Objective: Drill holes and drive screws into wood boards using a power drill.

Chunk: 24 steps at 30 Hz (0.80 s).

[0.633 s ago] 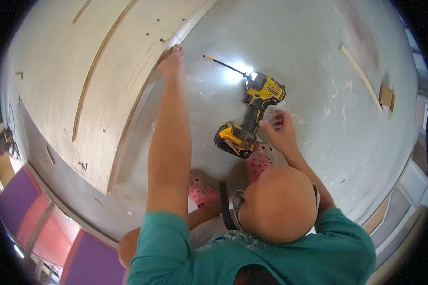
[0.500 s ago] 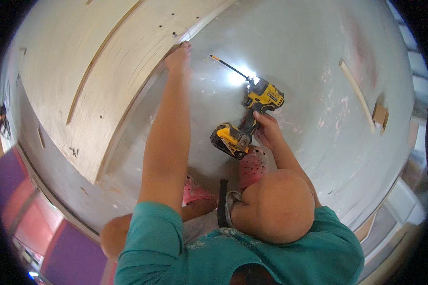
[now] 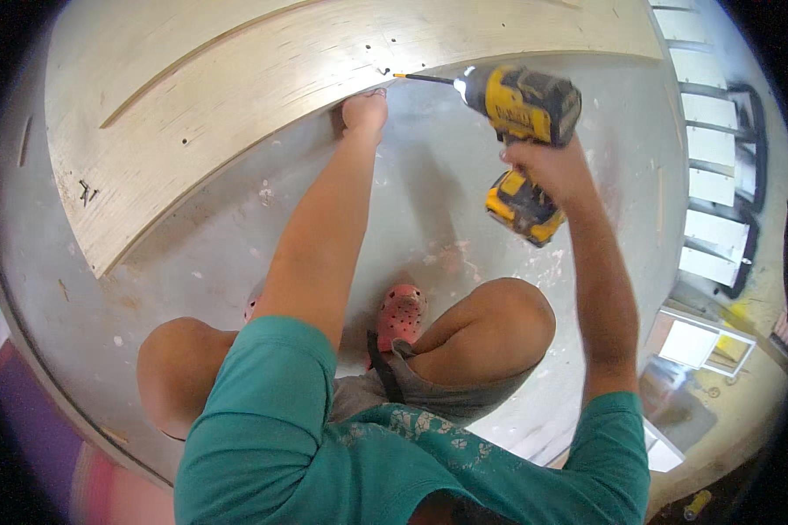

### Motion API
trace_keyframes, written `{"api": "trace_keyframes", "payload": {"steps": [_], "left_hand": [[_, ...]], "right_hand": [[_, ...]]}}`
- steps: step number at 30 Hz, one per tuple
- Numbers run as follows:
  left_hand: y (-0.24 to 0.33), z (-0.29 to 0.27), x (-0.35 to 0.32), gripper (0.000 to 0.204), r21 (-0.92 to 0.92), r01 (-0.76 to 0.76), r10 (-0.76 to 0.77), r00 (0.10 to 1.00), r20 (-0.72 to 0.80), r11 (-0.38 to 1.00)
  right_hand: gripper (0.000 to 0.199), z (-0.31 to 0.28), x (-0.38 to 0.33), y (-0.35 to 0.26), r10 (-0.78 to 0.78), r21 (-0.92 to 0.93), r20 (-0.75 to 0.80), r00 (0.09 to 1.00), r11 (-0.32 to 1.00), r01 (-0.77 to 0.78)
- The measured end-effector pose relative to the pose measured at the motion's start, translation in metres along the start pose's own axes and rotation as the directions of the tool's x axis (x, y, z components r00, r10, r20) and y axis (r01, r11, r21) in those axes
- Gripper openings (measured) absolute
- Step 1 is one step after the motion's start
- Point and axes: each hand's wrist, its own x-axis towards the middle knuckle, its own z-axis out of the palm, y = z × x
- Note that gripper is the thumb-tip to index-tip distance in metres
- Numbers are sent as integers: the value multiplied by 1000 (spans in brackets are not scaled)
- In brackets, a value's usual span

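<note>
My right hand is wrapped round the grip of a yellow and black cordless impact driver. Its lit nose and long driver bit point left, with the tip beside a small dark screw near the edge of a pale plywood board. At that same edge, just below the screw, my left hand is closed on the board; some of its fingers are hidden by the board. Several dark screws or holes dot the wood around the bit.
A few loose screws lie on the board's left end. A thin wood strip runs along its top. Beneath is a grey, paint-spotted floor, where my pink clog rests. White panels stand at the right.
My right hand has lifted the driver up and right, turning its bit toward the board's edge. My left hand stays at the edge, while the view has shifted.
</note>
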Motion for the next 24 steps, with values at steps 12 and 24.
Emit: {"api": "trace_keyframes", "payload": {"steps": [12, 24], "left_hand": [[20, 4, -29, 32, 250, 77, -74, 997, -21, 965], [22, 1, -26, 35, 317, 105, -112, 994, 2, 942]], "right_hand": [[18, -5, 31, -52, 159, -171, 63, 985, 974, -146], [14, -5, 34, -70, 156, -216, 31, 987, 965, -146]]}}
